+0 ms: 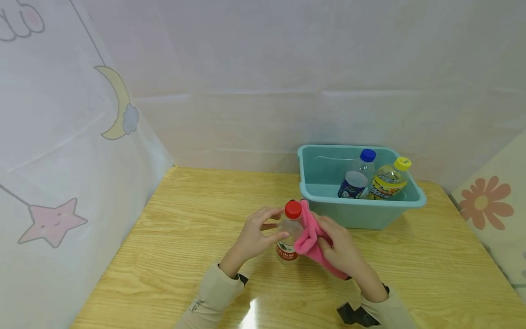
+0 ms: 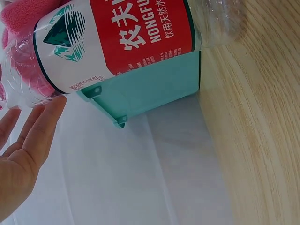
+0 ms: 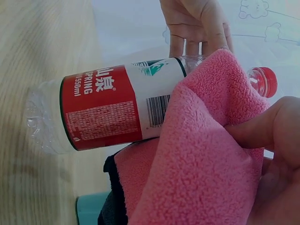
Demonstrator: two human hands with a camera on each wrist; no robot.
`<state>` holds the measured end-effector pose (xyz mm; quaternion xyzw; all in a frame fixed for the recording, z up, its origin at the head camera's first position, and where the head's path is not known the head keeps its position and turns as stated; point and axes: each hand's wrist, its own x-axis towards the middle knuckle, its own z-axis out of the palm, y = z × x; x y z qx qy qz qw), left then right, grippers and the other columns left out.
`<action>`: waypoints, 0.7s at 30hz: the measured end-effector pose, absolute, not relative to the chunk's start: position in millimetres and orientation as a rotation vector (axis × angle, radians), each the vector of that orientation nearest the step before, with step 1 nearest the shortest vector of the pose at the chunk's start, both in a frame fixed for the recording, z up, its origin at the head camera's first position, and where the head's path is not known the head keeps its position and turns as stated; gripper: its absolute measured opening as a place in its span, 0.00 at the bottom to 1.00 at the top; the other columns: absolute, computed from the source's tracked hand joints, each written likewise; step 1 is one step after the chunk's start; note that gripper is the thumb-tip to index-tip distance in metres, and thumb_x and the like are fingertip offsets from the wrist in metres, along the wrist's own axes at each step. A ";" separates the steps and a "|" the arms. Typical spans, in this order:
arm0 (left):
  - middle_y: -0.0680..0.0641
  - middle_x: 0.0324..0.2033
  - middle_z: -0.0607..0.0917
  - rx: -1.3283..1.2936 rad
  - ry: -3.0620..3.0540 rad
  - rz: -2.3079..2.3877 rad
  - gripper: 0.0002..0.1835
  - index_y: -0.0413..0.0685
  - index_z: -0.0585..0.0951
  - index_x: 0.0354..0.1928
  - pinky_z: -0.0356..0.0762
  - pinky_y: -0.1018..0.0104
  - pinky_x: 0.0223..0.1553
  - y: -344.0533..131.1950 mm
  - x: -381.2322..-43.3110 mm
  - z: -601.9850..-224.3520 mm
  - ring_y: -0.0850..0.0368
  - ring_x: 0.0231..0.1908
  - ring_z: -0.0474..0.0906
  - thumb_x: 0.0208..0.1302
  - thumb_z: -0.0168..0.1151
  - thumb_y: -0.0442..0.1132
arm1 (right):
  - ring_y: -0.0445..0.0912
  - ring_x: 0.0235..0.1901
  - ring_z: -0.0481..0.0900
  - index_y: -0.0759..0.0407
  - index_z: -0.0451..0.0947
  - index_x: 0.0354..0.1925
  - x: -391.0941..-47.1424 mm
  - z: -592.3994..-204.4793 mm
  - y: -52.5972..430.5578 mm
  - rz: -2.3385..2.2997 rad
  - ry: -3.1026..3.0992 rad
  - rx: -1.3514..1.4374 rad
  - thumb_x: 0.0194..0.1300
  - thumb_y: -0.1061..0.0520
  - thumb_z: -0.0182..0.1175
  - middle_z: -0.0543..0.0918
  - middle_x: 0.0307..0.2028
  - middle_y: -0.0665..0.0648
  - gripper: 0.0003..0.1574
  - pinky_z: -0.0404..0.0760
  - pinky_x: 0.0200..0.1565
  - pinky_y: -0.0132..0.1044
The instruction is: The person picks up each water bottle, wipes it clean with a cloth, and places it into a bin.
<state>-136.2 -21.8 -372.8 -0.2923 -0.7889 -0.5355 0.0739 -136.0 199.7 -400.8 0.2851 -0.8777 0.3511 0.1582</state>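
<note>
A clear plastic water bottle with a red cap and a red-and-white label stands upright on the table. The left hand is at its left side, thumb toward the front and fingers toward the back. In the left wrist view, those fingers are nearly straight, tips right at the bottle's shoulder. A pink fleecy cloth with dark edging is pinched between thumb and fingers of the right hand. The cloth lies against the bottle's upper right side, below the cap, and hides part of the neck.
Behind and to the right stands a light teal plastic bin. Inside it lean a blue-capped bottle and a yellow-capped bottle. A pale printed sheet hangs behind the wooden table.
</note>
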 end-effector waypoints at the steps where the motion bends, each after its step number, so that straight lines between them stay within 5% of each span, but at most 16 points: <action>1: 0.33 0.43 0.77 -0.876 -2.368 -1.611 0.24 0.29 0.73 0.50 0.80 0.59 0.39 -21.7 -136.5 -373.4 0.40 0.43 0.75 0.49 0.67 0.26 | 0.53 0.42 0.78 0.68 0.70 0.56 -135.5 -401.7 199.5 1.018 -2.520 0.804 0.48 0.77 0.57 0.78 0.44 0.60 0.34 0.79 0.40 0.50; 21: 0.39 0.46 0.77 -0.872 -2.335 -1.696 0.25 0.37 0.74 0.53 0.79 0.55 0.40 -25.3 -151.5 -404.9 0.45 0.45 0.75 0.52 0.68 0.34 | 0.54 0.43 0.78 0.67 0.75 0.49 -133.5 -431.3 199.1 1.127 -2.580 0.767 0.49 0.78 0.57 0.80 0.42 0.60 0.26 0.78 0.42 0.50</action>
